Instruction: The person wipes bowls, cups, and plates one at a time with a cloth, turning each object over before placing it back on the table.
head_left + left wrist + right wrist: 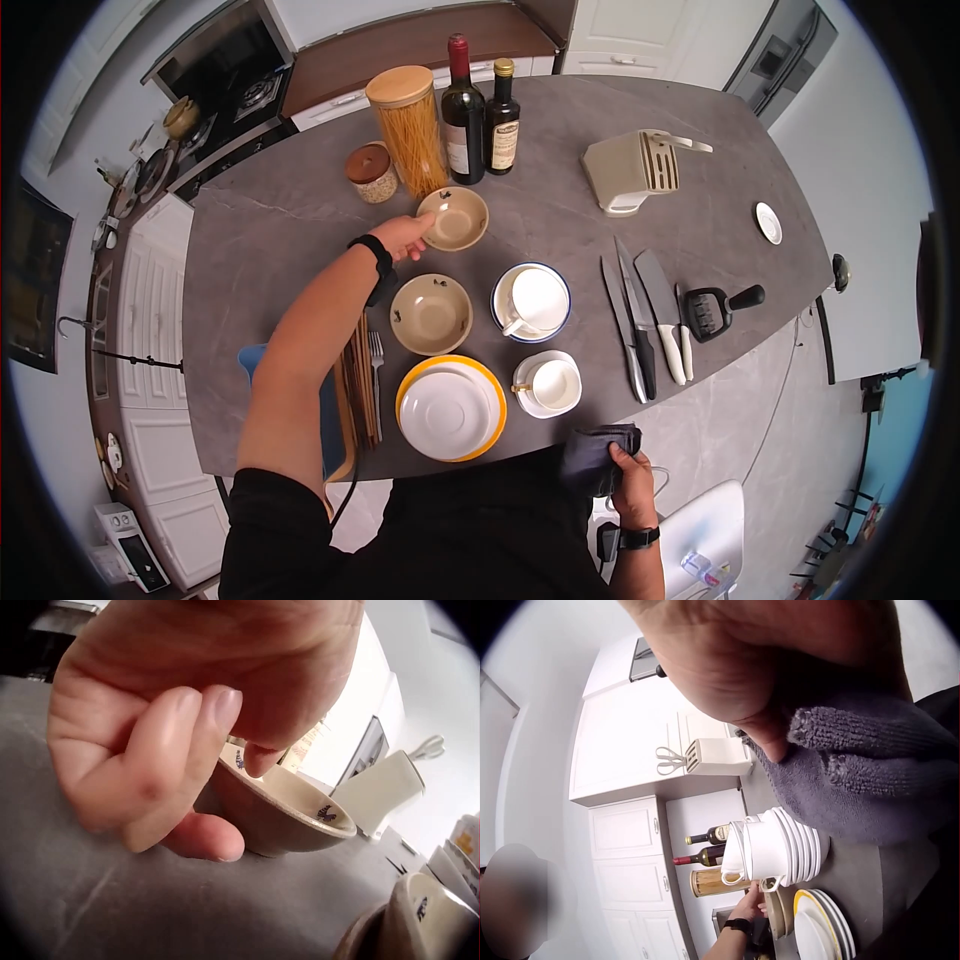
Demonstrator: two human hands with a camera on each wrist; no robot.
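Note:
My left hand (403,238) pinches the left rim of a small beige bowl (458,220), which stands in front of the bottles. In the left wrist view the thumb of the hand (165,742) reaches over the rim of the bowl (281,814), with a finger low against its outside. Nearer me is a second beige bowl (431,315). Beyond the table's front edge, my right hand (633,487) grips a folded dark grey cloth (590,460). The right wrist view shows the cloth (840,787) hanging from the hand (735,660).
Stacked plates (447,414), cups on saucers (540,300), and knives (645,325) lie across the table. Behind stand a pasta jar (410,135), a small jar (372,175), two bottles (462,130) and a knife block (625,175). Chopsticks (358,385) and a fork (377,375) lie left.

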